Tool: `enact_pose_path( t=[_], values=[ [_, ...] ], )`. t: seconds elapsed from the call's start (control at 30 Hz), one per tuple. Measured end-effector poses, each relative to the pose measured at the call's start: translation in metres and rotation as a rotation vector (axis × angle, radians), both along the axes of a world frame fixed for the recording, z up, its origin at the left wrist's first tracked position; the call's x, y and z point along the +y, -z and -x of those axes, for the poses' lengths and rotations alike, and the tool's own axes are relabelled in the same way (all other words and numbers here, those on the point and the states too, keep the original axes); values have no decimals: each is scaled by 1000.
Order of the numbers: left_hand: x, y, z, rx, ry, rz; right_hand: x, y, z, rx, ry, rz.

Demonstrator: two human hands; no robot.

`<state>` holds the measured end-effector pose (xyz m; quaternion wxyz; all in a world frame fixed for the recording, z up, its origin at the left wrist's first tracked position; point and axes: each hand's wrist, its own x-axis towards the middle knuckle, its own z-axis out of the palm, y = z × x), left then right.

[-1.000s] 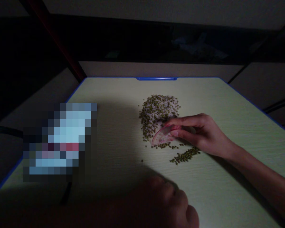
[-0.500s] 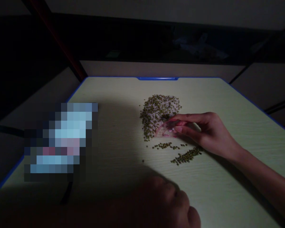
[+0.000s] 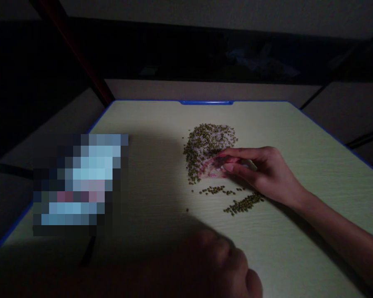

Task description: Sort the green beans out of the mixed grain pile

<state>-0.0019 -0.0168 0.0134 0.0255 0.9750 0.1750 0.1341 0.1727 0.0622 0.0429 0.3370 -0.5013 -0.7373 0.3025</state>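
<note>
The right hand (image 3: 272, 178) pinched a clear, pink-marked, semicircular plastic piece (image 3: 209, 170) against the near side of a mixed heap of green beans and whitish grains (image 3: 207, 142). The heap sat past the middle of the pale wood-grain, blue-edged table (image 3: 298, 140), towards its far edge. A small green bean cluster (image 3: 244, 203) lay apart, nearer; most beans were unseparated. The left hand (image 3: 225, 265) was curled in shadow, its contents impossible to tell.
</note>
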Motion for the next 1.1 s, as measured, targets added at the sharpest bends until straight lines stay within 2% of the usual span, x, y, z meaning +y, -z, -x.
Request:
enact_pose_path(
  t=[0.2, 0.47, 0.53, 0.63, 0.67, 0.83, 1.1],
  values=[
    [0, 0, 0, -14, -18, 17, 0, 1, -5, 27, -82, -27],
    [0, 7, -3, -36, -42, 29, -2, 0, -5, 19, -104, -36],
    [-3, 13, -6, -69, -88, 21, -4, 0, -3, 10, -107, -46],
    [-6, 20, -11, -183, -263, 3, -6, -1, 0, -3, -107, -50],
    [-7, 21, -11, -187, -282, 9, -6, -1, 0, -2, -99, -44],
    [-1, 15, -7, -21, -75, 72, -6, -1, 0, 14, -17, 11],
    [4, 3, 1, -12, -17, 86, -4, 2, -1, 6, 43, 2]
  ],
)
